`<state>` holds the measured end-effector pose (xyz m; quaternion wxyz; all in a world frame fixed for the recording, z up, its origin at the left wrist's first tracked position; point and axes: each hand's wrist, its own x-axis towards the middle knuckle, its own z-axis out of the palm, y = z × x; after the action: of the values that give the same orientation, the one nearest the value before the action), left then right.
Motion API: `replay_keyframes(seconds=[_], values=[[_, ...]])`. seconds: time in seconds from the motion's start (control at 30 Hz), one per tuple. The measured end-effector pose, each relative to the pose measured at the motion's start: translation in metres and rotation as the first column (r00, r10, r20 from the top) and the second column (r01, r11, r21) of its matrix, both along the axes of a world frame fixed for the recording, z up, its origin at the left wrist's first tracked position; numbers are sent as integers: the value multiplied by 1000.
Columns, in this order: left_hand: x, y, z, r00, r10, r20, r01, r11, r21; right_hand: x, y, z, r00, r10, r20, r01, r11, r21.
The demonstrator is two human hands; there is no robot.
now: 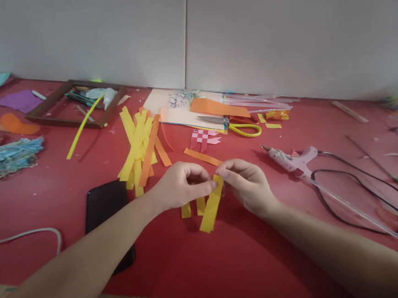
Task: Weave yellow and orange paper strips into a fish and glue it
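My left hand (186,184) and my right hand (245,182) meet near the middle of the red table. Both pinch the upper end of a yellow paper strip (210,210), which hangs down at a slant between them. Below my left fingers, ends of other yellow strips (200,206) show; whether I hold them too I cannot tell. An orange paper strip (201,156) lies just beyond my fingertips. Behind it is a small woven paper fish (203,138) in red and pink check. To the left a pile of yellow strips (135,145) lies crossed with orange ones.
A glue gun (291,160) with its black cord lies at right. Yellow-handled scissors (243,128) rest by a pale sheet (168,109) at the back. A black phone (103,207) lies under my left forearm. A brown frame (90,124) holds tools at the back left.
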<state>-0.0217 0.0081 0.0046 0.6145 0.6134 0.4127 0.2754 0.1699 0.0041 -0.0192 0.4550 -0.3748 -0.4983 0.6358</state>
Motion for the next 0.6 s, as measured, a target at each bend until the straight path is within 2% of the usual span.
replay_keyframes(seconds=[0.13, 0.33, 0.6], values=[[0, 1, 0, 1000, 22, -10, -22, 1000, 3, 0, 0, 0, 999, 41, 25, -40, 999, -10], [0, 1, -1, 1000, -12, 15, 12, 1000, -13, -1, -1, 0, 998, 50, 34, -50, 999, -5], [2, -1, 1, 998, -47, -47, 45, 998, -39, -2, -1, 7, 987, 82, 135, -87, 996, 31]])
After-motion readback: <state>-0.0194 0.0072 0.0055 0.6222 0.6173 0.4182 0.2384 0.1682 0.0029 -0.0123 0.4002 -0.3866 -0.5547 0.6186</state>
